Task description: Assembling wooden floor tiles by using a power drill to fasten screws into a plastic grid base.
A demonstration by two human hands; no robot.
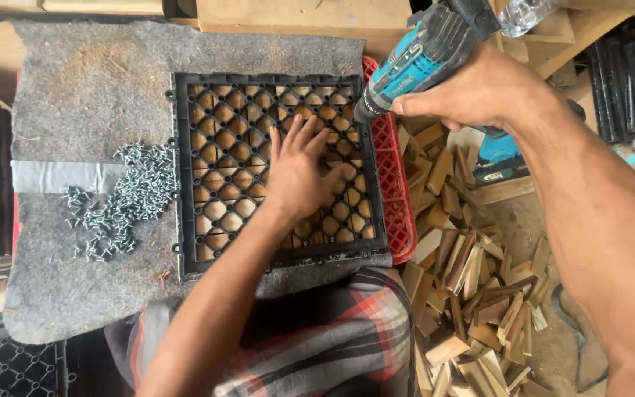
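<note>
The left hand (299, 173) lies flat, fingers spread, on the black plastic grid tile (277, 173) at the centre of the frame; it grips nothing and appears to press down so the tile cannot shift or lift. Wooden slats show through the diamond openings of the grid, so the tile evidently lies backing side up with the wood beneath.

The right hand (472, 92), in the upper right of the frame, is clamped around the grip of a teal cordless drill-driver (424, 55). The tool is tilted, nose pointing down and left, with the chuck at the tile's upper right corner, just beside the rim — an angle that puts the bit onto the frame edge while the body stays clear of the pressing hand. Whether the bit touches the plastic cannot be told.

The tile rests on a grey felt mat (90, 88), a surface likely chosen for its grip and for sparing the wood face. A red plastic crate (398, 191) shows under the mat's right edge and seems to carry the work surface.

A loose heap of silver screws (123, 198) lies on the mat at the left of the tile — within reach of the free hand. Offcut wood blocks (472, 294) are piled at the lower right, well apart from the tile
</note>
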